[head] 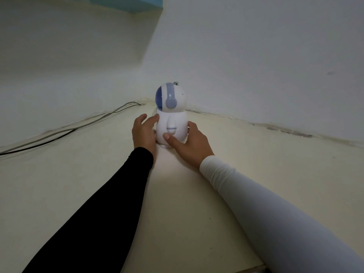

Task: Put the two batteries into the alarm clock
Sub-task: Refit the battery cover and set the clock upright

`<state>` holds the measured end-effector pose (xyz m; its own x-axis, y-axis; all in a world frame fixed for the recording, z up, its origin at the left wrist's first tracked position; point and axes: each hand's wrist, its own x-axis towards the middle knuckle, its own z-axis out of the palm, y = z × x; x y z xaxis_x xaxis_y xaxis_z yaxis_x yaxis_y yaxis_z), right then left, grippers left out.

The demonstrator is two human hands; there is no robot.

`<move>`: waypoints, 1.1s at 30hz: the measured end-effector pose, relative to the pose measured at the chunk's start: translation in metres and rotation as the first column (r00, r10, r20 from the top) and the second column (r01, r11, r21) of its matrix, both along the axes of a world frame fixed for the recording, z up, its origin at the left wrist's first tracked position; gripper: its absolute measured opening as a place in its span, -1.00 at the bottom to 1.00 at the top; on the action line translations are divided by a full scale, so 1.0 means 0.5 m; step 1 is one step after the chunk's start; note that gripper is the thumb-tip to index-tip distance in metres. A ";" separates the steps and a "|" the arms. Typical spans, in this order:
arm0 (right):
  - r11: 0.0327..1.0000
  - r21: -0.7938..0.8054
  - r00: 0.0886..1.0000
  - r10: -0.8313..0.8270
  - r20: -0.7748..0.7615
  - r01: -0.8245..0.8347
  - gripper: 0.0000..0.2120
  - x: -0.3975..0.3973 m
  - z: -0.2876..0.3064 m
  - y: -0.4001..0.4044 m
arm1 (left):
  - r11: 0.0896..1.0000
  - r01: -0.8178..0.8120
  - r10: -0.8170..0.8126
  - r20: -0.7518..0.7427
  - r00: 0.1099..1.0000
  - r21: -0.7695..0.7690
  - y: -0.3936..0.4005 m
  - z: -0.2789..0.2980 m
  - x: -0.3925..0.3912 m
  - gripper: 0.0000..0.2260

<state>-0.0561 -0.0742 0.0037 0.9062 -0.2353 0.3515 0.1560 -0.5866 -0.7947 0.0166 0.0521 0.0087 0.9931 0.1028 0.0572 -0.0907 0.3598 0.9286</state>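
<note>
- Plainly, the alarm clock (171, 117) stands upright at the far middle of the pale surface (256, 174), close to the wall corner; no batteries are in view.
- Right hand (190, 143) wraps the clock's lower body, thumb pressed on its near side — a closed grip on it.
- Left hand (144, 131) has its grip spread, fingertips at the clock's left flank.
- Shell looks smooth, glossy plastic, rounded like a small astronaut — likely slippery, so it could slide or topple when lifted or turned.
- Cables (69, 131) lie far left, well apart.
</note>
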 end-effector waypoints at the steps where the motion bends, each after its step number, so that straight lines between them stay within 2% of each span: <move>1: 1.000 -0.009 1.000 -0.006 0.012 0.006 -0.34 0.003 0.000 -0.001 | 1.000 -0.004 0.004 0.006 1.000 0.012 0.000 0.002 -0.001 -0.15; 3: 0.999 -0.031 1.000 -0.016 0.021 0.017 -0.40 0.011 -0.002 -0.003 | 0.998 -0.027 0.026 0.013 1.000 0.054 -0.001 0.004 -0.007 -0.08; 4: 0.999 -0.048 1.000 -0.021 0.020 0.022 -0.41 0.015 -0.002 -0.006 | 0.997 -0.040 0.040 0.014 0.999 0.068 -0.002 0.004 -0.008 -0.17; 6: 0.996 -0.083 1.000 -0.028 0.012 0.029 -0.43 0.021 -0.004 -0.011 | 0.995 -0.058 0.057 0.014 0.998 0.087 -0.005 0.007 -0.014 -0.64; 7: 0.995 -0.092 1.000 -0.031 0.004 0.031 -0.44 0.023 -0.005 -0.016 | 0.994 -0.069 0.068 0.011 0.998 0.081 -0.006 0.006 -0.011 -0.80; 9: 0.995 -0.097 0.999 -0.036 -0.013 0.035 -0.49 0.026 -0.008 -0.023 | 0.994 -0.092 0.092 0.011 0.996 0.065 -0.008 0.006 -0.007 -0.86; 13: 0.997 -0.034 0.997 -0.075 -0.015 0.075 -0.48 0.025 -0.008 -0.045 | 0.993 -0.111 0.111 0.010 0.994 0.029 -0.007 0.002 0.003 -0.86; 17: 0.995 0.017 0.995 -0.097 -0.010 0.097 -0.58 0.018 -0.001 -0.061 | 0.996 -0.072 0.072 0.004 0.997 0.043 -0.007 0.004 0.001 -0.61; 22: 0.975 0.092 0.979 -0.201 -0.042 0.204 -0.65 0.032 0.003 -0.072 | 0.997 -0.028 0.027 0.008 1.000 0.071 -0.007 0.011 -0.009 -0.51; 25: 0.948 0.192 0.968 -0.244 -0.064 0.252 -0.69 0.045 -0.003 -0.081 | 0.994 -0.019 0.019 -0.001 1.000 0.107 -0.007 0.008 -0.007 -0.46; 31: 0.905 0.349 0.970 -0.234 -0.067 0.243 -0.51 0.048 -0.005 -0.071 | 0.989 0.004 -0.005 0.002 1.000 0.149 -0.011 0.002 -0.004 -0.28; 33: 0.908 0.356 0.975 -0.210 -0.065 0.220 -0.47 0.045 -0.004 -0.065 | 0.990 -0.005 0.004 0.005 1.000 0.138 -0.011 -0.002 -0.001 -0.30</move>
